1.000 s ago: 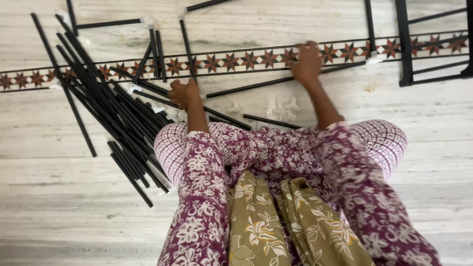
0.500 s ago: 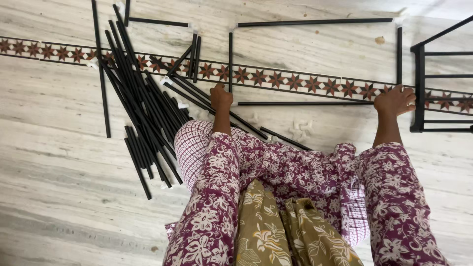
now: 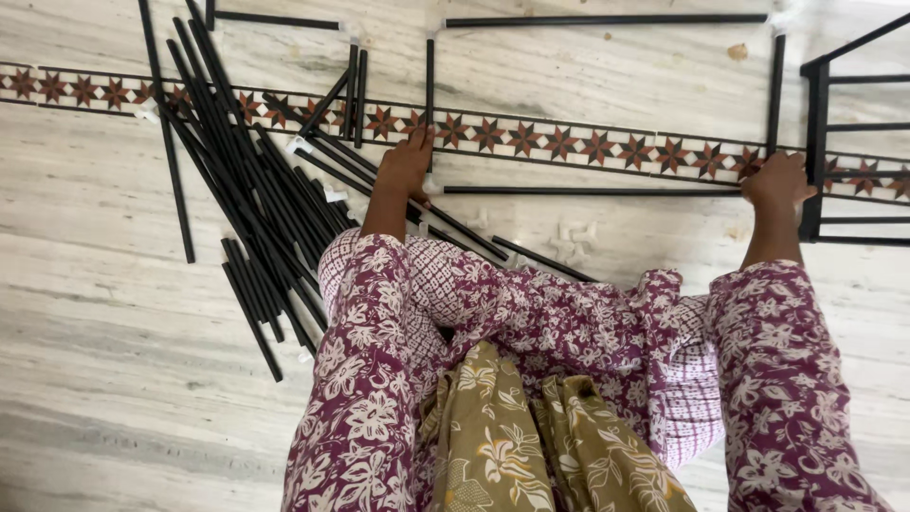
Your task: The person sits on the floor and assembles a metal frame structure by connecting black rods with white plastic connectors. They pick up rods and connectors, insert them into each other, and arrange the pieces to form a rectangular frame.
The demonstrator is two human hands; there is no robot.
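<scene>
While the person leans over a pale marble floor (image 3: 114,398), the left hand (image 3: 406,166) rests with fingers curled over the near left corner of a rectangle of black metal rods (image 3: 607,20) laid flat, where the short upright rod (image 3: 429,81) meets the near horizontal rod (image 3: 588,191); whether it pinches the white plastic connector (image 3: 431,185) there, I cannot tell. The right hand (image 3: 777,183) presses down at the opposite near corner, fingers together and bent over the end of the same horizontal rod, just beside the right-side rod (image 3: 775,90). Further right stands part of an assembled black frame (image 3: 813,142), its post almost touching that hand. A decorative tile band (image 3: 569,142) of red-brown stars crosses the floor beneath the rectangle. To the left lies a loose heap of black rods (image 3: 246,199), fanned and overlapping. A few small white connectors (image 3: 576,237) sit on the floor between the two arms. Both sleeves (image 3: 379,313) are purple floral cloth.
</scene>
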